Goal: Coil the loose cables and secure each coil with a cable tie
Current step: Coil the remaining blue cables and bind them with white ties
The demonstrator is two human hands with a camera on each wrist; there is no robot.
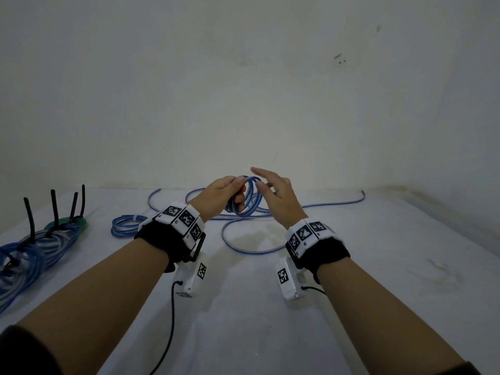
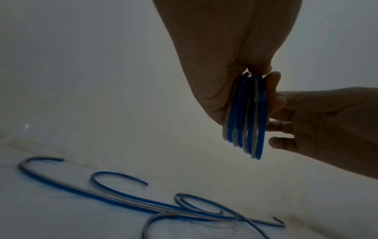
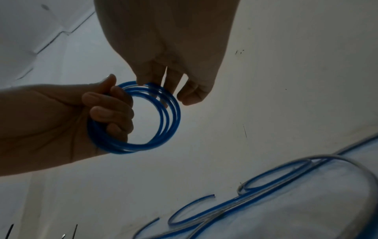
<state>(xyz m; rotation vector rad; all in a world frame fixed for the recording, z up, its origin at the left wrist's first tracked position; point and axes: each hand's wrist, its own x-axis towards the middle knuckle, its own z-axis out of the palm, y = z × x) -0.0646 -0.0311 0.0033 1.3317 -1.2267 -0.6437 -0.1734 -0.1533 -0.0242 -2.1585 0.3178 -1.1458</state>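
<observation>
A small coil of blue cable point(image 1: 253, 203) hangs in the air above the white table point(image 1: 351, 266), close to the back wall. My left hand point(image 1: 230, 190) grips the coil's left side, fingers curled through its several loops point(image 3: 175, 116). My right hand point(image 1: 273, 193) is at the coil's right side with the index finger stretched out and the other fingertips touching the upper loops point(image 2: 251, 121). The rest of the blue cable point(image 1: 251, 251) trails loose in curves on the table below, its far end out to the right.
At the left edge lie several tied blue and green coils point(image 1: 32, 255) with black cable ties point(image 1: 55, 209) sticking upright. A smaller blue coil point(image 1: 125, 226) sits beside my left wrist. The wall stands right behind the hands.
</observation>
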